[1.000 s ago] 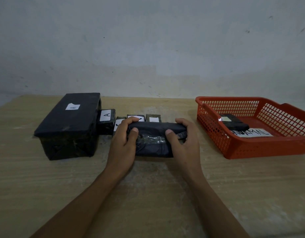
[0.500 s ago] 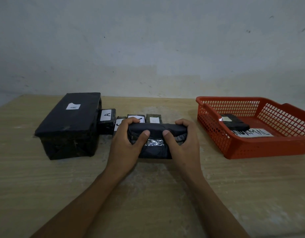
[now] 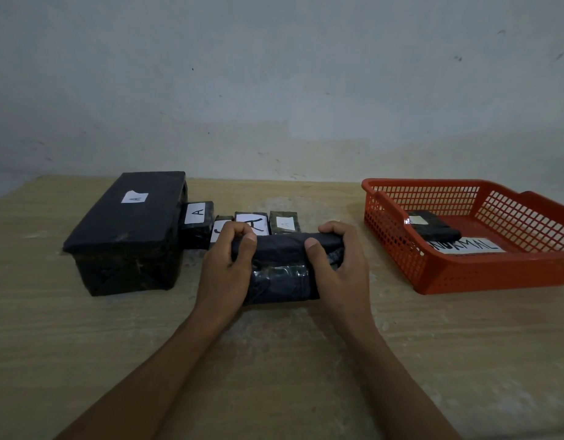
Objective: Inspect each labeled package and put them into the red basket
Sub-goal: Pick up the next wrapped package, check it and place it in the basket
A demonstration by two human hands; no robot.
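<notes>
As we roll the black-wrapped package (image 3: 282, 268) further over between our left hand (image 3: 225, 268) and right hand (image 3: 339, 268), both gripping its ends low over the surface (image 3: 83, 344), no label shows yet, so the red basket (image 3: 484, 274) to the right must wait.

Left hand (image 3: 225, 265), right hand (image 3: 337, 265) grip black package (image 3: 280, 265) over table (image 3: 274, 360); red basket (image 3: 484, 274) right.
</notes>
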